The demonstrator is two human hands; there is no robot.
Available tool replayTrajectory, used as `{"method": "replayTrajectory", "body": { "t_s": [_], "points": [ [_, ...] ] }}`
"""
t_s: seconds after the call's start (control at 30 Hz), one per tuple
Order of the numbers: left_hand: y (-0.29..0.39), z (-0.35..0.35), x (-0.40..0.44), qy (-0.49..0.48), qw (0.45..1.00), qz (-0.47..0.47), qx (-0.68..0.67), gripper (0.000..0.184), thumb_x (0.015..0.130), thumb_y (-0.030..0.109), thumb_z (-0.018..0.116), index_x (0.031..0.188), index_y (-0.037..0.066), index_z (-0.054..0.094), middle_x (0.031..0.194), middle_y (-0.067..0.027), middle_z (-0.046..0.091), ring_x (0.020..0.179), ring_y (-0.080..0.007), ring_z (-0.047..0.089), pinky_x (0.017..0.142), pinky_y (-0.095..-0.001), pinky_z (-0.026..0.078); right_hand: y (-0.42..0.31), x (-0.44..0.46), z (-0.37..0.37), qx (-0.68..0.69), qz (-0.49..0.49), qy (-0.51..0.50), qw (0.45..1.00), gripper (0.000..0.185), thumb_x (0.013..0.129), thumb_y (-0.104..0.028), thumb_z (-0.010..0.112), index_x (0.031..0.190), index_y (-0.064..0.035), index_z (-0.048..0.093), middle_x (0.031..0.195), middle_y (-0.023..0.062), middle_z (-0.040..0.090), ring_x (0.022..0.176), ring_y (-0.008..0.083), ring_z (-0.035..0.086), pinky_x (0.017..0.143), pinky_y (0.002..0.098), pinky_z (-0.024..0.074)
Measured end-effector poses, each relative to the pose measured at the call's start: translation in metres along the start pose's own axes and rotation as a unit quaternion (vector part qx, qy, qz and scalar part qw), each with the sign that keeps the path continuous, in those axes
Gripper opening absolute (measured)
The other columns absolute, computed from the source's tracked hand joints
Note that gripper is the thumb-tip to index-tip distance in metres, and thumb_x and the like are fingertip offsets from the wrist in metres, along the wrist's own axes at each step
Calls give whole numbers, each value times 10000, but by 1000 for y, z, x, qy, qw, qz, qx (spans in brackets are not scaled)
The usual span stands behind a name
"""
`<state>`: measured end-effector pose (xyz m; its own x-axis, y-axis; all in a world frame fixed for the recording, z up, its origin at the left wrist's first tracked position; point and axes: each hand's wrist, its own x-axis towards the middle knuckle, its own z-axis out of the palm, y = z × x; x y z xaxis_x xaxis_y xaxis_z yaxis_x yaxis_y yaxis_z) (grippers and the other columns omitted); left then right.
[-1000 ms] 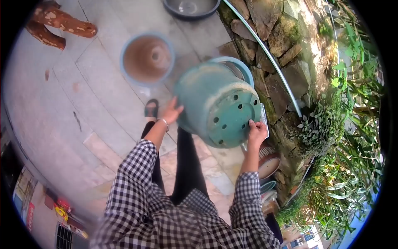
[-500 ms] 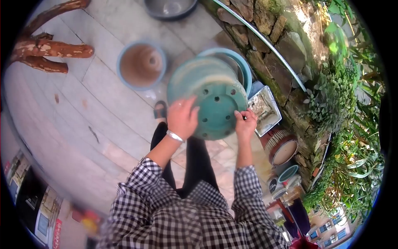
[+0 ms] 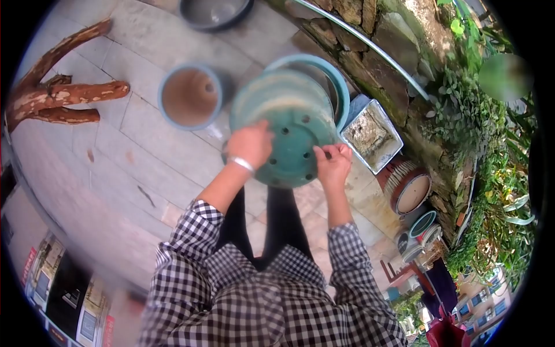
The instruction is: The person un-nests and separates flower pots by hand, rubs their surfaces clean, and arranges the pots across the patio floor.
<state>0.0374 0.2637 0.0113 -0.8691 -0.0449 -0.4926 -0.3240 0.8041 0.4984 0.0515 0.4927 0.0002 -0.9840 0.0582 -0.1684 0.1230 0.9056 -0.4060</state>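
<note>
A round green flowerpot [image 3: 292, 147] with several drainage holes in its base is in front of my legs. My right hand [image 3: 334, 165] pinches its right edge, thumb on the green surface and fingers curled. Over the pot's left side is my left hand [image 3: 250, 146], a bracelet at the wrist. Its fingers are smeared by motion, so their grip cannot be made out. Just beyond, and partly covered by this pot, a larger blue-green rim [image 3: 338, 78] shows.
A brown pot with a blue rim [image 3: 191, 97] stands on the tiles to the left. Near the stone wall [image 3: 396, 40] are a rectangular planter [image 3: 374, 136] and a red-brown pot [image 3: 411, 191]. A dark basin [image 3: 214, 13] lies ahead; a bare branch [image 3: 81, 92] is far left.
The view has shifted slightly. Both hands and the green flowerpot appear a little further left in view. My right hand keeps its hold on the edge, and my left hand is still blurred.
</note>
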Motion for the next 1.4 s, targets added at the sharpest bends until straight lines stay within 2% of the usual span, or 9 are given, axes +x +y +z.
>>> {"method": "replayTrajectory", "body": {
  "t_s": [0.23,0.53,0.67,0.77,0.93,1.07,1.17,1.27,1.4],
  "points": [
    [-6,-4,0,-10,1000,-3,-8,205,798,222,644,956,103,588,772,-168,650,727,-370,626,642,-456,497,-13,1,-9,2,50,-67,997,178,766,-277,694,803,-108,653,726,118,649,658,337,620,645,427,486],
    [8,-6,-1,10,1000,-2,7,178,798,191,645,893,79,543,714,-157,633,662,-365,618,586,-450,489,-12,4,-23,-20,20,-95,995,192,789,-278,665,791,-89,632,659,140,638,594,357,610,568,419,490],
    [33,-44,-30,63,997,40,-10,161,797,167,642,853,74,524,638,-160,605,579,-367,600,523,-452,474,-45,-8,-90,57,-10,22,998,197,769,-197,708,705,-33,618,549,148,570,500,309,575,519,378,471],
    [34,-28,-15,92,992,75,37,154,778,132,654,816,81,513,577,-145,577,546,-355,595,490,-451,453,-19,20,-50,-28,-63,-66,995,176,765,-229,686,736,-72,613,603,157,607,527,346,596,510,418,485],
    [28,-49,-35,91,990,105,31,187,758,158,666,870,69,546,628,-157,612,539,-338,604,479,-417,471,-43,-17,-89,9,-72,-3,997,161,760,-174,702,687,-78,596,587,136,590,498,318,554,507,402,453],
    [39,-67,-35,213,959,184,-27,131,804,171,642,808,77,550,602,-142,596,536,-328,591,474,-409,451,-54,18,-91,46,-134,90,986,176,752,-143,728,662,-71,595,535,92,574,450,260,519,480,359,432],
    [17,-26,-39,96,989,106,38,159,796,204,627,770,69,546,573,-160,585,518,-353,588,474,-440,464,-53,-18,-94,29,-65,-17,997,216,782,-176,668,649,-46,558,617,154,585,533,347,533,533,433,435],
    [20,-45,10,179,972,146,34,108,804,173,608,764,90,552,543,-153,568,492,-350,576,451,-446,450,-48,17,-63,95,-128,50,986,237,831,-179,611,648,-42,549,607,181,562,561,379,541,606,476,427],
    [9,-45,-13,132,985,113,-9,153,772,188,670,747,100,548,530,-118,562,472,-319,564,442,-405,443,-50,-3,-71,35,-97,-43,994,169,776,-167,689,672,-59,611,579,112,575,539,311,555,569,382,430]
  ]
}}
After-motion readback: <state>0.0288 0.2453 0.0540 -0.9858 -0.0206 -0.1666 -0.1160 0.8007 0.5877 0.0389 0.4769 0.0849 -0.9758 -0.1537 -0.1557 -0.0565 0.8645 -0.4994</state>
